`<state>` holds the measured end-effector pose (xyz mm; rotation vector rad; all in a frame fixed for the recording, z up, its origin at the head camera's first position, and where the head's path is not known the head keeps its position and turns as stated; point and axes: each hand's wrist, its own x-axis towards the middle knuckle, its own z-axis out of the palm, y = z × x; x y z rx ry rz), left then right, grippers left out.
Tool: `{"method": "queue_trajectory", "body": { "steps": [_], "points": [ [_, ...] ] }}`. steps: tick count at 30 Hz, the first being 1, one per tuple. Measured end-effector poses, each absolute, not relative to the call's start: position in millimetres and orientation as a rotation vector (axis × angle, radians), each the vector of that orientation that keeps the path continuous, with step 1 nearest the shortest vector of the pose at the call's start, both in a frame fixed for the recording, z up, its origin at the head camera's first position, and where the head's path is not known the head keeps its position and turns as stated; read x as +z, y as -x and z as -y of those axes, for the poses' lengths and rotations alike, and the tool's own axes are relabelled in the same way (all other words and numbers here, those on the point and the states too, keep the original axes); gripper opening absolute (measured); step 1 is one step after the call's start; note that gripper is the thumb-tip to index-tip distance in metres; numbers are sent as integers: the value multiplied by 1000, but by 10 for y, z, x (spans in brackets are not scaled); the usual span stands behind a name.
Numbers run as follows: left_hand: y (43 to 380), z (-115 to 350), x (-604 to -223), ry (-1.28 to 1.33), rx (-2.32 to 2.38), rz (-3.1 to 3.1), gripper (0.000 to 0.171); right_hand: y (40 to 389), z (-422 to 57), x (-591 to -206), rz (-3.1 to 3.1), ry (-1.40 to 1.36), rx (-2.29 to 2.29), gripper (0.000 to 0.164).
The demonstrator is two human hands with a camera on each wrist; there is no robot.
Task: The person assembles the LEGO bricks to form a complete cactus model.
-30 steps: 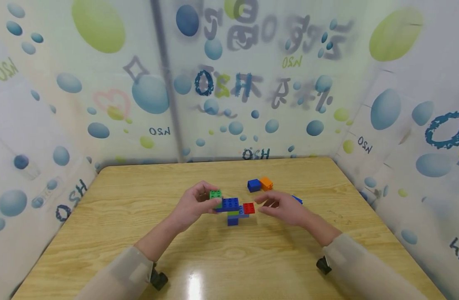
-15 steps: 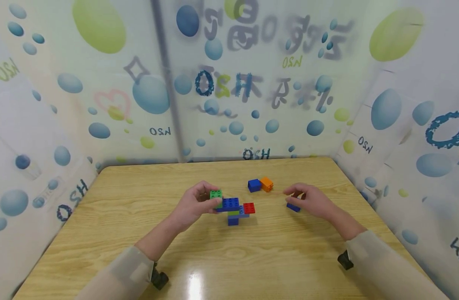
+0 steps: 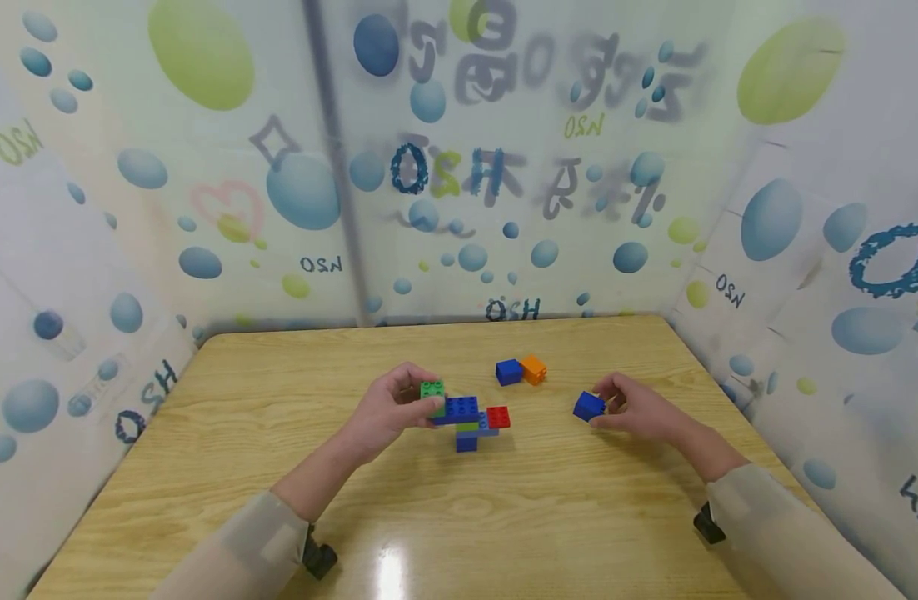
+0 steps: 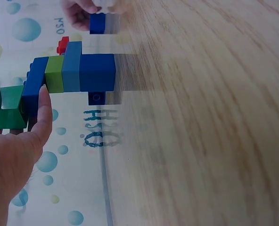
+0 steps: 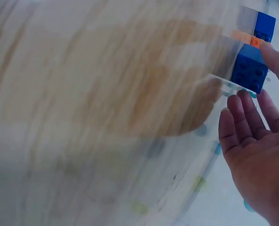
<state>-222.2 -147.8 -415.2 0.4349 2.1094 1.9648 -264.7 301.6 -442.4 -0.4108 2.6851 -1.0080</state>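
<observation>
My left hand (image 3: 387,412) grips the green toy brick (image 3: 432,389) at the left end of a small brick build, with its thumb along the front. Below and beside the green brick runs a long blue brick (image 3: 461,407). Under that, the left wrist view shows a lime brick (image 4: 54,74), a light blue brick (image 4: 72,68) and a blue base brick (image 4: 97,72) on the table. A red brick (image 3: 498,417) sits on the right end. At the right, my right hand (image 3: 642,408) pinches a loose blue brick (image 3: 588,407), its studs facing the palm.
Behind the build, another blue brick (image 3: 508,372) and an orange brick (image 3: 534,369) lie side by side on the wooden table (image 3: 459,517). Patterned curtain walls (image 3: 459,275) rise at the table's back and sides.
My right hand has moved from beside the red brick out to the loose blue brick, taken hold of it and turned it. My left hand and the build have stayed in place.
</observation>
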Motion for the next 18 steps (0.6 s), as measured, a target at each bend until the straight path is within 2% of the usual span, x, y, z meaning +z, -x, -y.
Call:
{"method": "queue_trajectory", "body": {
  "steps": [13, 18],
  "points": [
    [2232, 1488, -4163, -450, 1966, -2108, 35, 2637, -2943, -4461, -2681, 408, -993, 55],
    [2227, 1486, -4154, -458, 1972, -2096, 36, 2643, -2944, -4467, -2683, 441, -1002, 48]
  ]
}}
